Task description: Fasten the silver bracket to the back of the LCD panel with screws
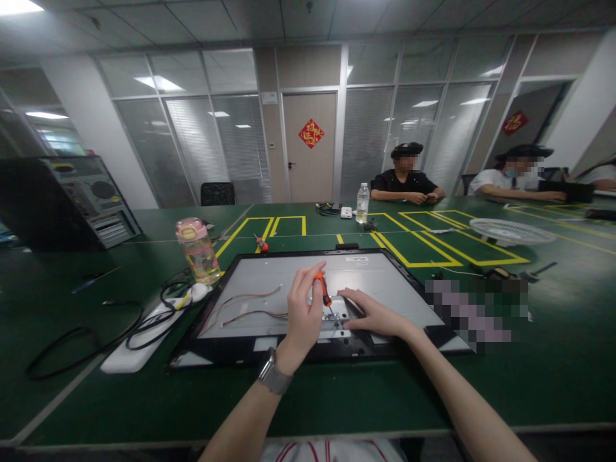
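A flat display panel (262, 273) with a grey back and black frame lies on the green table. My left hand (304, 305), with a watch on its wrist, is closed around an orange and black screwdriver (324, 290). The screwdriver's tip points down at a small metal plate (339, 308) near the panel's front edge; whether it sits in a screw cannot be made out. My right hand (378, 314) rests at the plate's right side, thumb and fingers apart. Thin loose wires (253, 314) run across the panel to the left of my left hand.
Left of the panel stand a pink-lidded bottle (196, 250) and a white power strip (139, 343) with black cables. An open computer case (72, 202) is at far left. A red-handled tool (262, 244) and clear bottle (362, 204) lie beyond. Two people (408, 179) sit across.
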`<state>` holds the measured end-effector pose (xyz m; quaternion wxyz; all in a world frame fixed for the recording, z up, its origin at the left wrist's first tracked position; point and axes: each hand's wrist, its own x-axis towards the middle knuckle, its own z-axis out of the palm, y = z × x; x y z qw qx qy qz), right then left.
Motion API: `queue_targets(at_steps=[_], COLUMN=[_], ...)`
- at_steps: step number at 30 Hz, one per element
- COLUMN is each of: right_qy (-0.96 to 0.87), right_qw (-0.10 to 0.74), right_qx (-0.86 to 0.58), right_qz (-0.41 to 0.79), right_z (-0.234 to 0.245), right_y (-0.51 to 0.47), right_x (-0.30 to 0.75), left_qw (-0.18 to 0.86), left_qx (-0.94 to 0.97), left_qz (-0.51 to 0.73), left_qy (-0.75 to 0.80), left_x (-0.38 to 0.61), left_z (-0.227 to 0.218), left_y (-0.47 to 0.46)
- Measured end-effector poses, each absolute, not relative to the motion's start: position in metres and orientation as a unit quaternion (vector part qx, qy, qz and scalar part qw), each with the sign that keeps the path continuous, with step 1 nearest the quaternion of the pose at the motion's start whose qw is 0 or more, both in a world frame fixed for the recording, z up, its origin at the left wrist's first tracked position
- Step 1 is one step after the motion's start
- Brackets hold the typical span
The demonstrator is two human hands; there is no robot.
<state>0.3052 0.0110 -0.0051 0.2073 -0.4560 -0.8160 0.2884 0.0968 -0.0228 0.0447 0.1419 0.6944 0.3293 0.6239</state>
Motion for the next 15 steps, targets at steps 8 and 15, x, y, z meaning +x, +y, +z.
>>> queue_targets(at_steps=[8, 15], right_qy=[-0.817, -0.816], right_qw=[0.204, 0.206], right_qx=[-0.458, -0.456], right_qz=[0.286, 0.29], right_z=[-0.0031, -0.0029], right_y=[0.0099, 0.0095], right_x=[0.3047, 0.3046], left_qw=[0.101, 0.097], left_qx=[0.678, 0.675], left_qz=[0.641, 0.65], left_qy=[0.345, 0.336], left_x=[0.0988, 0.0995], left_z=[0.0474, 0.045], left_y=[-0.0236, -0.0231])
